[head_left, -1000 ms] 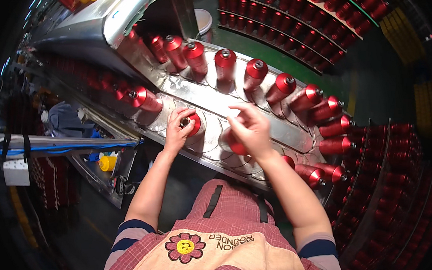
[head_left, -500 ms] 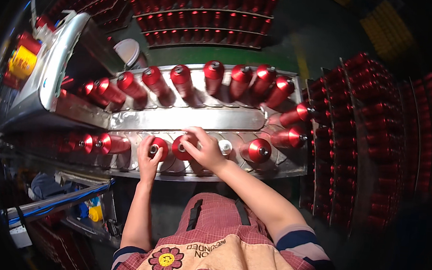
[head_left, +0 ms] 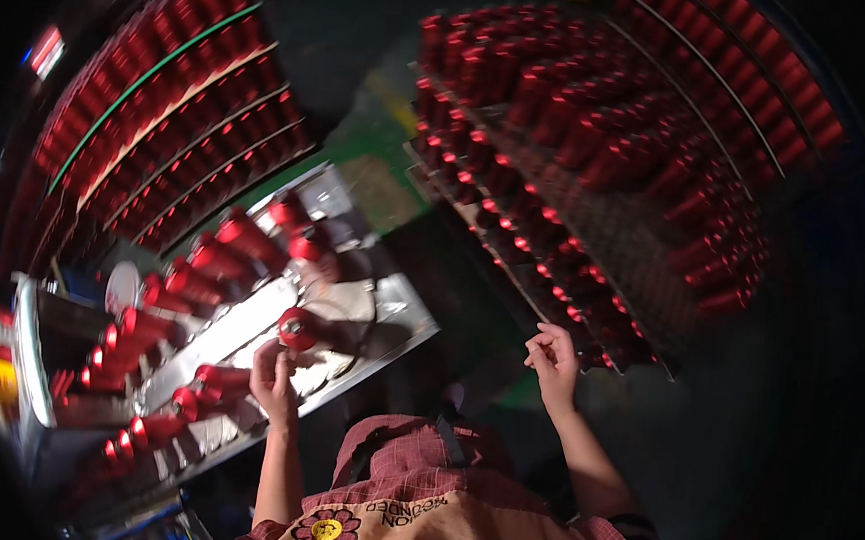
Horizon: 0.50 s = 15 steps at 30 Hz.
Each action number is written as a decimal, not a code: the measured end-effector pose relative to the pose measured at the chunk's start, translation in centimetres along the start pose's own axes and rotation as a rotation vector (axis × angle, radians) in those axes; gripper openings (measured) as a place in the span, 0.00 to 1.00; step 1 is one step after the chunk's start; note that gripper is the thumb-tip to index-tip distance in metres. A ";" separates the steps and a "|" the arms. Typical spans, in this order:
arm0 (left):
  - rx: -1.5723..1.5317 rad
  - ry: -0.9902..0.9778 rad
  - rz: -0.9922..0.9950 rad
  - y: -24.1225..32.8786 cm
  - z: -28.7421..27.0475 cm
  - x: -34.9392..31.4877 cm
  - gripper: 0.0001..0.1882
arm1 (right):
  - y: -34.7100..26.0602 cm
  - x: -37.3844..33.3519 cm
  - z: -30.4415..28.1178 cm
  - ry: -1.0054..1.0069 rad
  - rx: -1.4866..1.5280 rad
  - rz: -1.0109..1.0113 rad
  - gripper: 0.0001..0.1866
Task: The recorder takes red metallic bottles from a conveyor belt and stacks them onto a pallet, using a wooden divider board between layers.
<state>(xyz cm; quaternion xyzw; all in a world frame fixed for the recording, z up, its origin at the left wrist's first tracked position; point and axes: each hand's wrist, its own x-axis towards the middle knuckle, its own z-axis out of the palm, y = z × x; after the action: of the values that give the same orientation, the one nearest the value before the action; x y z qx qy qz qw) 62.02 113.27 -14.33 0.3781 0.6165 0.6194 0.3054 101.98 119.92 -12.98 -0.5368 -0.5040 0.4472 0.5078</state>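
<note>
My left hand (head_left: 275, 381) hovers over the near side of the metal conveyor track (head_left: 404, 318), its fingers bent and apart. Just beyond its fingertips stands a red thread cone (head_left: 296, 329); I cannot tell whether they touch. Nearer the left lie more red cones (head_left: 216, 380) along the same side. Away to the right, off the track, my right hand (head_left: 553, 367) is raised over the dark floor in front of a rack of red cones (head_left: 518, 201). Its fingers are loosely bent, and nothing shows in them.
A second rack of red cones (head_left: 178, 102) stands at the far left behind the track. More cones (head_left: 215, 255) line the track's far side. A metal housing (head_left: 34, 352) covers its left end, with a pale bucket (head_left: 123, 287) behind it. Green floor (head_left: 369, 180) shows between the racks.
My view has turned right toward the rack. My right hand has left the cones on the track and swung out right. My left hand has come off the cone it was on.
</note>
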 end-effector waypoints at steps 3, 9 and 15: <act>-0.089 -0.167 0.009 -1.7 10.1 2.9 0.12 | 0.6 3.0 -6.7 0.128 0.027 -0.011 0.16; -0.146 -0.432 -0.016 2.4 30.6 15.1 0.14 | -0.7 10.9 -15.0 0.280 0.063 -0.045 0.20; -0.093 -0.413 0.281 2.9 48.3 31.5 0.14 | -4.3 22.3 -16.7 0.227 -0.119 -0.140 0.23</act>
<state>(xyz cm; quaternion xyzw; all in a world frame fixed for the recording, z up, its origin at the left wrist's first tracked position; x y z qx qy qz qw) 86.48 165.49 -10.83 0.5641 0.4535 0.5929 0.3529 120.26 140.39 -6.58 -0.5765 -0.5053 0.3163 0.5588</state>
